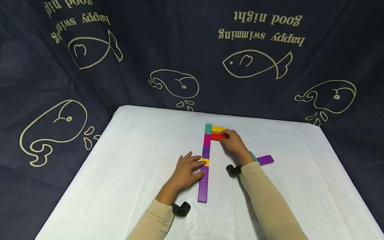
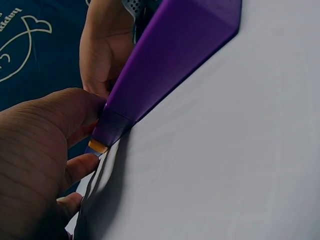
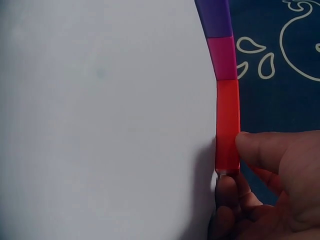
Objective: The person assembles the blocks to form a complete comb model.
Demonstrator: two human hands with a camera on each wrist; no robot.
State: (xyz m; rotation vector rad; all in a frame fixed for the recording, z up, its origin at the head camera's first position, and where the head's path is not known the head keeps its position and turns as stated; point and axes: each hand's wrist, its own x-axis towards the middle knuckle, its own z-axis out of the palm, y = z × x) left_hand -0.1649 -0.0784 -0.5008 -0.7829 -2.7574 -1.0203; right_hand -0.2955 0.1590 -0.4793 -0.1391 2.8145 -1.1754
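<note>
Left to right across the white-covered desk (image 1: pixel 117 165): the left hand (image 1: pixel 185 171) lies flat beside the near part of a single-file column of coloured blocks, its fingers (image 1: pixel 198 164) straight and relaxed, tips touching the column's left edge at the small yellow block (image 1: pixel 205 161) and the long purple block (image 1: pixel 203 185) below it; it grips nothing. The column runs lengthwise away from the onlooker, from that purple block through a darker purple block (image 1: pixel 206 151) and a magenta block (image 1: pixel 207 139) to a teal block (image 1: pixel 208 128) at the far end. The red block (image 1: pixel 217 136) lies crosswise, its long axis at right angles to the column, its left end meeting the magenta block; just beyond it a yellow block (image 1: pixel 218 128) lies parallel against the teal one. The right hand (image 1: pixel 233 141) is on the red block's right end, and the wrist view shows the thumb and curled fingers (image 3: pixel 260 150) pinching that end, the block extending straight away from the fingertips toward the column. This hand is much the nearer to the red block; the left hand sits well apart from it, down the column. Right of the right forearm, a loose purple block (image 1: pixel 265 160) and a partly hidden teal block (image 1: pixel 253 155) rest near each other, clear of the column. Nothing stands between the red block and the column; a dark cloth printed with fish and whales (image 1: pixel 256 63) hangs behind.
</note>
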